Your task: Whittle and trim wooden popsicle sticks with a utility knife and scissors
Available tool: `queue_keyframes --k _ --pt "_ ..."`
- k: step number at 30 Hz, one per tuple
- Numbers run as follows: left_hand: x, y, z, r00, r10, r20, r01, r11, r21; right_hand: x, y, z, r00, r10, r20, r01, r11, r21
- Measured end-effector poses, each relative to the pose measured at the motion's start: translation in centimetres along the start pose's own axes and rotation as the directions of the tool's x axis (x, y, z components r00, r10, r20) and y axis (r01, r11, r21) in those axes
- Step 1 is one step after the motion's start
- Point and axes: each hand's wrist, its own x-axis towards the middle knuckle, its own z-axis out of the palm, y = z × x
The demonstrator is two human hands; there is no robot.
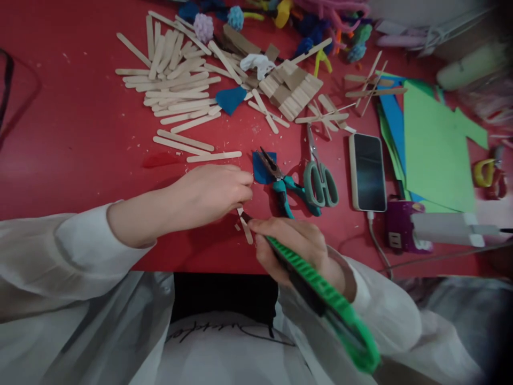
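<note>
My right hand (pixel 292 243) is closed around a green utility knife (pixel 324 302), its tip end resting against a wooden craft stick (pixel 246 230) near the table's front edge. Curled fingers of my left hand (pixel 212 190) press the upper end of that same stick to the tabletop, hiding part of it. Small wood chips lie beside the stick. Just beyond my hands are teal-handled pliers (pixel 282 182) with open jaws over a piece of blue felt-like material (pixel 261 170), and grey-green scissors (pixel 318 176) to their right.
A large pile of craft sticks (pixel 176 80) spreads across the back left. Behind it lie colourful pipe cleaners (pixel 320 16) and cardboard pieces (pixel 290 88). On the right are a charging phone (pixel 367 171), green paper sheets (pixel 435 144) and a purple box (pixel 401 227) with a charger.
</note>
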Motion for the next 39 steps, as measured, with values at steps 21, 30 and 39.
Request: queue_keyframes --k 21,30,39 --pt "-0.3 -0.2 0.5 0.998 0.046 -0.049 -0.045 0.999 0.023 -1.2 0.1 0.6 0.989 0.01 -0.146 -0.022 0.997 -0.08" --pt "-0.2 0.0 0.4 0.998 0.04 -0.049 -0.038 0.999 0.034 -1.7 -0.4 0.9 0.975 0.098 -0.199 -0.124 0.985 -0.12" --pt "-0.1 0.0 0.2 0.999 0.034 -0.019 -0.033 0.999 0.031 -0.1 -0.3 -0.2 1.0 0.009 0.026 -0.008 1.0 -0.03"
